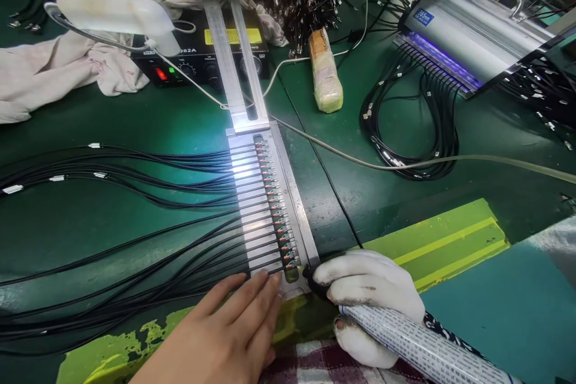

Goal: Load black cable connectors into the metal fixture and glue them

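Observation:
My left hand (238,318) is bare and lies flat, fingers stretched out, its fingertips on the near end of a slotted metal fixture (294,198). Thin black cables (193,216) lie across that plate in a row, their small orange-and-metal ends (276,207) over its slot. My right hand (375,294), in a white glove with stained fingertips, is closed around a white tube (414,336) printed with small dark text. A dark tip (315,282) shows by its fingers, beside the fixture's near corner. Whether it belongs to the tube I cannot tell.
A hinged-looking metal frame (220,54) leans back against a black control box (195,72). A white lamp (114,15) lights the fixture. A silver 365nm lamp unit (477,30) glows violet over more cables. A wrapped block (326,75) and a thin hose (342,147) lie behind.

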Demonstrator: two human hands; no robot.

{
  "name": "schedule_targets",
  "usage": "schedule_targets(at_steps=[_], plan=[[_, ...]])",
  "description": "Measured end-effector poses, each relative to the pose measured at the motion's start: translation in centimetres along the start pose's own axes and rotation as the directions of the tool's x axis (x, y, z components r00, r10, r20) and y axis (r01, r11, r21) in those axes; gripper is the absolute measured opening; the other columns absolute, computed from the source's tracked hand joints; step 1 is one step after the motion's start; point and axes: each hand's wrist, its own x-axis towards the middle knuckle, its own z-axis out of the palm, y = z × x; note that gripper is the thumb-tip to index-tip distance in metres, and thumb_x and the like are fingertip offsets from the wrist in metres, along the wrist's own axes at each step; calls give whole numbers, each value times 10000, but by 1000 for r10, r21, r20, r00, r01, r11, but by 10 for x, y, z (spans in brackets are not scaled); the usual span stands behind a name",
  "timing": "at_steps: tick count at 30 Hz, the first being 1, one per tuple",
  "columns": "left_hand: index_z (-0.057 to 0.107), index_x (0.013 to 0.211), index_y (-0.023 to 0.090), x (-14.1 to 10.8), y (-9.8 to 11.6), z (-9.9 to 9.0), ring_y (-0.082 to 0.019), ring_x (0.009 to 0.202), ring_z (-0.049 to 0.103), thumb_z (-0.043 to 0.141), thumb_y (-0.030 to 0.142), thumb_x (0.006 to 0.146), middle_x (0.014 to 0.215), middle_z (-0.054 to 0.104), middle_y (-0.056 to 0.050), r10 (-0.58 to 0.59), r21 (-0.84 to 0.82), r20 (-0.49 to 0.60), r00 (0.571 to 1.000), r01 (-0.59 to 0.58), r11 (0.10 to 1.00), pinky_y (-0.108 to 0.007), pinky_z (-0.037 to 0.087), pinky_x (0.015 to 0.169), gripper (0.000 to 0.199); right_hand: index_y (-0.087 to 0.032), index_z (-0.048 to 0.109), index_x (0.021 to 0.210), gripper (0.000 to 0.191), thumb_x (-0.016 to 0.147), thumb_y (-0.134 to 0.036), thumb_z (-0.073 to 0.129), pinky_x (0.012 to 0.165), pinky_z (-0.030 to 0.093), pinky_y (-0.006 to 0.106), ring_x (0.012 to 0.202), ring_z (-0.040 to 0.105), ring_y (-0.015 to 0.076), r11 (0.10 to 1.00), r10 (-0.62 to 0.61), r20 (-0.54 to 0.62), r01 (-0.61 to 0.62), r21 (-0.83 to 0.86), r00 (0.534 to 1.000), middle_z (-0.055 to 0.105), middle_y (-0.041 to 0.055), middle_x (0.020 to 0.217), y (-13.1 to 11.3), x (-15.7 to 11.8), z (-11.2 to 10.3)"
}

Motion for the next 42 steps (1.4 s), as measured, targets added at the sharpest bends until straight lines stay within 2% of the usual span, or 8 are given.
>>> schedule_targets(at_steps=[3, 7, 15, 24, 28, 32, 37, 42], plan=[[686, 1126, 308, -1, -1, 2, -131, 1128, 591, 383, 345, 1005, 1250, 657, 49, 37, 19, -54, 998, -36, 999, -274, 378, 1001, 328, -176, 598, 905, 137, 769, -182, 582, 703, 548, 307, 855, 708, 179, 1000, -2, -19, 2, 10, 1000, 704, 13, 863, 2, -2, 2], [702, 1076, 305, -2, -4, 8, -124, 1118, 588, 287, 338, 1025, 1227, 671, 51, 111, 51, -138, 984, -105, 993, -281, 354, 996, 420, -172, 606, 911, 146, 767, -181, 586, 705, 548, 304, 859, 708, 181, 1000, 3, -20, -3, 16, 1000, 710, 17, 876, 2, -1, 3], [671, 1137, 285, -3, -6, 16, -138, 1172, 556, 346, 349, 1006, 1279, 642, 34, 92, 33, -134, 987, -88, 996, -294, 197, 1128, 356, -188, 595, 879, 83, 802, -219, 586, 705, 533, 291, 811, 714, 154, 1000, 2, 33, -2, -18, 999, 722, 7, 904, -4, 4, -3], [653, 1161, 242, -8, -3, 23, -195, 1184, 557, 311, 299, 997, 1315, 616, -28, 135, 55, -145, 980, -129, 990, -372, 300, 1054, 384, -186, 593, 877, 96, 786, -215, 590, 714, 533, 280, 811, 712, 146, 1000, -17, 20, 17, 0, 1000, 716, 2, 896, -3, 2, -3], [669, 1131, 240, -5, -4, 21, -184, 1117, 595, 337, 309, 993, 1243, 663, -14, 126, 96, -159, 979, -112, 989, -356, 325, 1013, 366, -193, 594, 879, 111, 769, -202, 588, 726, 535, 279, 821, 712, 151, 1000, 0, 31, 0, -5, 1000, 718, -1, 884, -4, 3, -3], [677, 1124, 224, -1, -7, 12, -189, 1068, 621, 405, 339, 974, 1207, 682, -21, 193, 145, -155, 969, -171, 975, -334, 376, 957, 331, -197, 592, 882, 114, 770, -196, 572, 731, 530, 271, 834, 711, 146, 1000, 9, 34, -9, -6, 999, 719, -3, 886, -4, 2, -3], [658, 1154, 217, 1, -6, 12, -192, 1097, 607, 456, 350, 954, 1249, 659, -22, 178, 127, -138, 974, -161, 979, -329, 368, 980, 314, -192, 591, 868, 116, 755, -201, 566, 736, 533, 271, 851, 709, 145, 1000, -10, 26, 10, -5, 1000, 721, 1, 890, -3, 1, -2], [663, 1122, 235, -5, -2, 26, -183, 1121, 587, 398, 318, 974, 1250, 659, 2, 88, 83, -209, 974, -72, 994, -343, 311, 1034, 315, -189, 595, 868, 143, 727, -189, 570, 708, 538, 279, 820, 711, 153, 1000, -14, -10, 14, 3, 1000, 713, -4, 835, -2, 1, 0]])
